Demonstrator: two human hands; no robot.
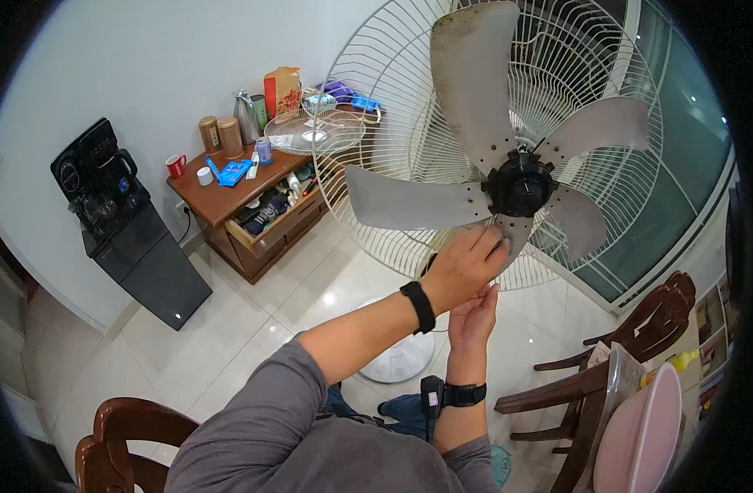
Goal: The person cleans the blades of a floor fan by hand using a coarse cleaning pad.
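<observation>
A standing fan with its front uncovered faces me; its grey blades spread from a black hub point(523, 183) inside the white wire rear guard point(376, 80). Brown grime marks the upper blade point(475, 68). My left hand point(469, 262) has its fingers curled against the lower blade point(515, 237), just below the hub. Whether a small cloth is under those fingers is hidden. Right below it is my right hand point(474, 314), palm turned up near the guard's bottom edge, its fingertips partly covered by the left hand.
The round fan base point(398, 360) stands on the tiled floor. A wire front grille point(315, 132) rests on a wooden cabinet point(228, 200) with an open drawer point(278, 212). A black water dispenser point(148, 259), wooden chairs point(145, 419) and a pink basin point(635, 431) are around me.
</observation>
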